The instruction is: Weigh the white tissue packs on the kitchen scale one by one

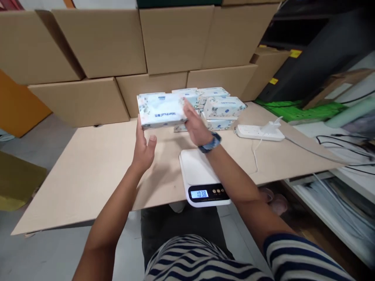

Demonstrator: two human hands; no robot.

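A white tissue pack [160, 110] with a pale floral print hangs in the air above the table, pressed between my two hands. My left hand [143, 147] touches its left end, fingers stretched upward. My right hand [195, 125], with a blue watch at the wrist, lies flat against its right end. Behind it, several more tissue packs [222, 106] are stacked on the table. A white digital scale [195, 171] stands below my right forearm near the front edge, its platform bare and its display lit.
The light wooden table [96, 164] carries a white power strip [258, 132] with a plugged-in charger and cable at the right. Cardboard boxes [105, 43] are stacked along the back. Shelving, cables and green material [295, 111] fill the right side.
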